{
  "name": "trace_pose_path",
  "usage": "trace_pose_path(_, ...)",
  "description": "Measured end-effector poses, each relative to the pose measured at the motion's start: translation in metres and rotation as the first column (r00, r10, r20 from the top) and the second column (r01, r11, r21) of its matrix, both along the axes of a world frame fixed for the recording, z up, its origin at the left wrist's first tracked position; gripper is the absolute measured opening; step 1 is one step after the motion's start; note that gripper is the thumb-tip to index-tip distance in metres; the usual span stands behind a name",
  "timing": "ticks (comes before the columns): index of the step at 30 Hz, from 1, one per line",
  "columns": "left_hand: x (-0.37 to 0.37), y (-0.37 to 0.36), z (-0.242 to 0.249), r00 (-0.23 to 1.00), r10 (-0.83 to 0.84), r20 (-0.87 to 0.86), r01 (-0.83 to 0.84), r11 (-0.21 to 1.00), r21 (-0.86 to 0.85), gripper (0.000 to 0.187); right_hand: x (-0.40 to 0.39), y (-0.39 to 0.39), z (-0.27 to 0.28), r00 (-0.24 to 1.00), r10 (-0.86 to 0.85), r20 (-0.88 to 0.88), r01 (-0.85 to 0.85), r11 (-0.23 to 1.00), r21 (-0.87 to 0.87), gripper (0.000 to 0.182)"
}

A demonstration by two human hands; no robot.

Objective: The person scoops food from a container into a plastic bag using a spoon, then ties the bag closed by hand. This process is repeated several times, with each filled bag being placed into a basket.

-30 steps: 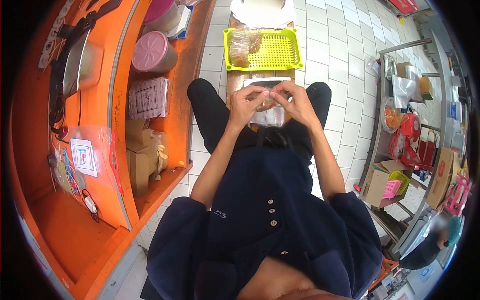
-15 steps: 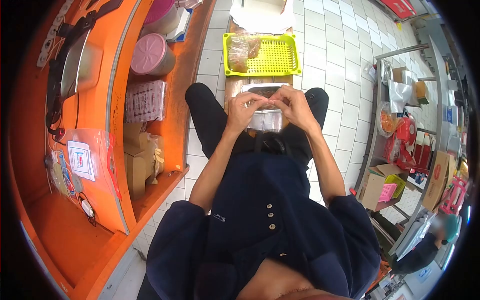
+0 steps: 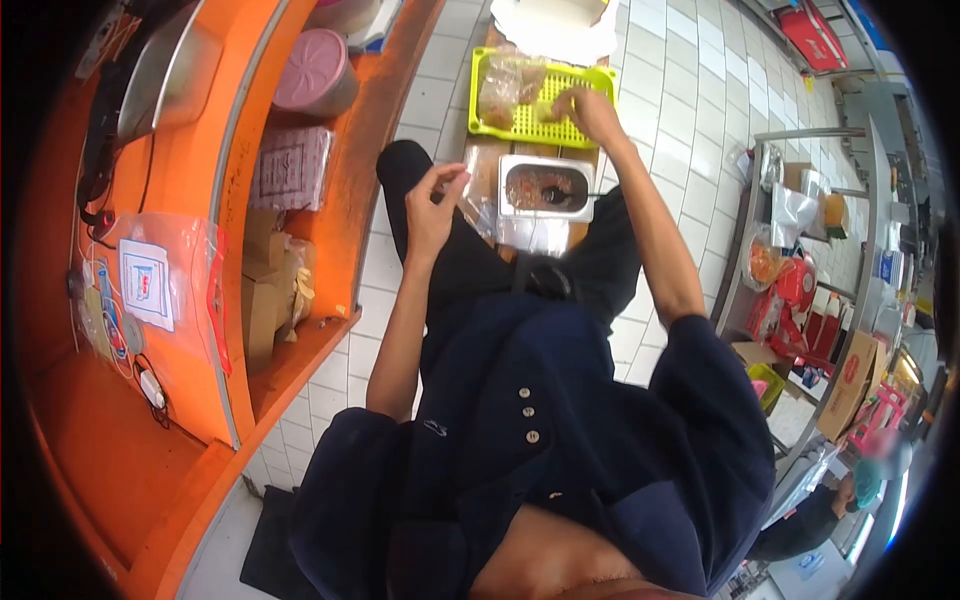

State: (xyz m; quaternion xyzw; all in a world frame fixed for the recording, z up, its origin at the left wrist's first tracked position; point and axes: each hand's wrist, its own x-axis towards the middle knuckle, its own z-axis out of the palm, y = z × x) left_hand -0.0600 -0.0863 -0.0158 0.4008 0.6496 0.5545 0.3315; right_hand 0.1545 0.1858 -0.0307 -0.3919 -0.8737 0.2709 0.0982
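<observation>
My left hand (image 3: 435,205) is raised left of the metal pan, thumb and forefinger pinched at the top of a thin clear plastic bag (image 3: 472,162). My right hand (image 3: 592,115) reaches over the lime-green basket (image 3: 575,130), fingers bent together. A small pale packet (image 3: 547,109) lies right at its fingertips; whether they still grip it I cannot tell. Several filled clear plastic packets (image 3: 505,85) lie in the basket's left half. Between my knees the metal pan (image 3: 508,210) holds a reddish-brown chunky mix (image 3: 527,188) with a dark-handled utensil in it.
Pan and basket stand on a wooden bench (image 3: 487,165), with a white carton (image 3: 560,35) beyond. An orange shelf unit (image 3: 385,120) with a pink-lidded tub (image 3: 315,72) is on the left. A metal rack (image 3: 810,133) holds goods on the right; another person (image 3: 815,515) is beyond it.
My hands were together over the pan, fingertips pinched; now they are apart. The right moved forward to the basket, the left moved left, and the pan's contents came into view.
</observation>
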Motion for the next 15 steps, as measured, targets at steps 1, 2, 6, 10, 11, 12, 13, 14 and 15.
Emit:
trace_pose_path(1, -0.001, -0.005, 0.003, 1.000, 0.011, 0.003, -0.011, 1.000, -0.015, 0.020, -0.008, 0.018, -0.018, 0.999, 0.001, 0.036, -0.004, 0.997, 0.071, 0.030)
trace_pose_path(2, -0.001, -0.008, 0.001, 1.000, 0.021, 0.004, -0.021, 0.999, -0.027, 0.019, -0.017, 0.028, -0.028, 0.998, -0.029, 0.047, 0.021, 0.986, 0.168, 0.037)
trace_pose_path(6, 0.008, -0.017, 0.012, 0.995, -0.096, -0.037, 0.095, 0.995, -0.032, 0.014, -0.032, 0.015, -0.004, 0.951, -0.097, -0.294, 0.206, 0.907, 0.367, 0.039)
trace_pose_path(10, 0.038, -0.018, 0.013, 0.938, -0.327, 0.115, 0.342, 0.928, -0.149, 0.019, 0.017, -0.075, 0.083, 0.912, -0.241, -0.333, 0.171, 0.959, -0.228, 0.034)
trace_pose_path(11, 0.043, -0.016, 0.014, 0.902, -0.422, 0.089, 0.431, 0.886, -0.173, 0.021, 0.040, -0.100, 0.089, 0.903, -0.312, -0.296, 0.199, 0.913, -0.356, 0.033)
trace_pose_path(12, 0.052, -0.014, 0.012, 0.899, -0.429, 0.091, 0.438, 0.882, -0.173, 0.021, 0.061, -0.127, 0.097, 0.886, -0.350, -0.303, 0.189, 0.872, -0.452, 0.030)
trace_pose_path(13, 0.063, -0.012, 0.008, 0.828, -0.554, 0.087, 0.558, 0.798, -0.226, 0.020, 0.079, -0.150, 0.102, 0.868, -0.390, -0.307, 0.176, 0.821, -0.543, 0.028)
trace_pose_path(14, 0.074, -0.010, 0.002, 0.737, -0.670, 0.087, 0.664, 0.694, -0.279, 0.019, 0.093, -0.170, 0.095, 0.832, -0.465, -0.302, 0.224, 0.781, -0.584, 0.025)
trace_pose_path(15, 0.087, -0.007, -0.017, 0.662, -0.748, -0.043, 0.710, 0.644, -0.286, 0.021, 0.105, -0.187, 0.083, 0.790, -0.538, -0.295, 0.268, 0.735, -0.623, 0.023)
